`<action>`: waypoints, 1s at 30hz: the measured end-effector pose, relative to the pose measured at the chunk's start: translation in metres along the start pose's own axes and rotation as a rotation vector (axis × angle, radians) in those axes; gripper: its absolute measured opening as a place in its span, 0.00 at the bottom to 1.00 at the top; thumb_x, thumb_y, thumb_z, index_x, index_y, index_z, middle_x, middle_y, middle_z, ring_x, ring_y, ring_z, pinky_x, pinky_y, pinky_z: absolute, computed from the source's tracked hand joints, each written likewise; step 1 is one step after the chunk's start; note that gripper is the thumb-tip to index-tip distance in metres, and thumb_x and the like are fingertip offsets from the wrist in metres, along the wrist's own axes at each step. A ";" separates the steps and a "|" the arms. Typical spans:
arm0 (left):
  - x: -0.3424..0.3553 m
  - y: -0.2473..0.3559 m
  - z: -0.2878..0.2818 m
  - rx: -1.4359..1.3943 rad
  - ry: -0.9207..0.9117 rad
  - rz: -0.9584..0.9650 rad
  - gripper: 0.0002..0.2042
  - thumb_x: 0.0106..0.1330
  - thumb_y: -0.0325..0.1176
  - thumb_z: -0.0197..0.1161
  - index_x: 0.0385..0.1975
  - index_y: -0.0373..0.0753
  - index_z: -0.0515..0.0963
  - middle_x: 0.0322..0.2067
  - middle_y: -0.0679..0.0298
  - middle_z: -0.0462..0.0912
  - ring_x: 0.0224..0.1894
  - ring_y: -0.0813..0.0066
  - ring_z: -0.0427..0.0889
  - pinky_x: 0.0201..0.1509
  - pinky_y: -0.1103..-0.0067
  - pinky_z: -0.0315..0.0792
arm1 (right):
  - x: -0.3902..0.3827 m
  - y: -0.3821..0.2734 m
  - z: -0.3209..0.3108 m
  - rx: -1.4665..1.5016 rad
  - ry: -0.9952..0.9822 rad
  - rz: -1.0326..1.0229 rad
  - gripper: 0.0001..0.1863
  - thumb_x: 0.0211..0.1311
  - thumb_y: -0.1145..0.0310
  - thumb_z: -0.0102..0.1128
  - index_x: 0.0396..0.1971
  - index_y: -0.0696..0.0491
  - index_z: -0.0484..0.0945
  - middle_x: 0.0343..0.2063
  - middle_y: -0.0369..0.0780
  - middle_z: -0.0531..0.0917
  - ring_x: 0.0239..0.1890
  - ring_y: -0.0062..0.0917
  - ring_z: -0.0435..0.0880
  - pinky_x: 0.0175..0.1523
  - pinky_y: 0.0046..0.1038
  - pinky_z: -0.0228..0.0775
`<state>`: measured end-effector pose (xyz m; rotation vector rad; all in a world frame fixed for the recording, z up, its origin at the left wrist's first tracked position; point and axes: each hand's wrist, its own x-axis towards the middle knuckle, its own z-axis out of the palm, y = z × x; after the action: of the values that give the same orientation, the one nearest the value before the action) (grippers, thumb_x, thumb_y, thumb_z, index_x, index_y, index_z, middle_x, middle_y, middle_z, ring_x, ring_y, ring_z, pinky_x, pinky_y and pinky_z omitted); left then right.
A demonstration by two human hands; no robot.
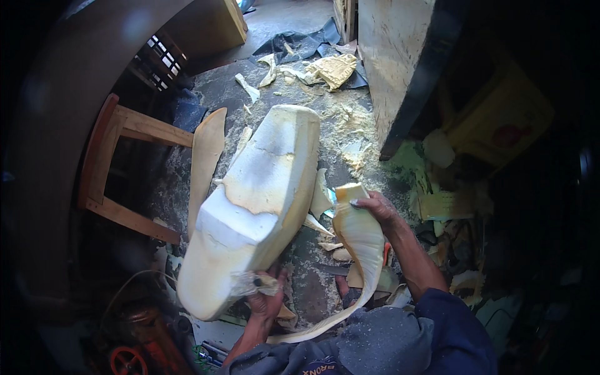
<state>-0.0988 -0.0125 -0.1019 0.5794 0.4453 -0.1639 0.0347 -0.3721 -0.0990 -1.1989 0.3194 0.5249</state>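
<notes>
A long, pale motorcycle seat foam [265, 169] lies slantwise on the dark work surface, with a stepped top and a jagged seam across it. At its near lower end, my left hand [267, 301] is closed around a small crumpled, whitish scrap [253, 284], close against the foam's side. To the right, my right hand [379, 209] grips the top of a long strip of yellowish foam [359, 234], thumb on its front face. The strip hangs down, curves, and trails across my lap toward the left forearm.
Foam scraps [334, 70] and crumbs litter the dark work surface [294, 94]. A wooden frame [137, 125] and a flat tan panel [206, 150] stand left. An upright board [395, 62] rises at the right. A red-wheeled machine [128, 359] sits lower left.
</notes>
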 end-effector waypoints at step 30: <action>-0.005 0.127 0.002 -0.096 0.104 0.542 0.29 0.64 0.37 0.70 0.63 0.32 0.70 0.59 0.50 0.78 0.55 0.51 0.82 0.62 0.62 0.80 | 0.104 -0.142 0.134 -0.665 -0.057 -0.489 0.18 0.62 0.65 0.55 0.48 0.58 0.81 0.41 0.42 0.81 0.44 0.28 0.82 0.53 0.32 0.73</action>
<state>-0.0677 0.0917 -0.0356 0.5963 0.3800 0.4044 0.1939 -0.2619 0.0072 -1.8315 -0.2237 0.2322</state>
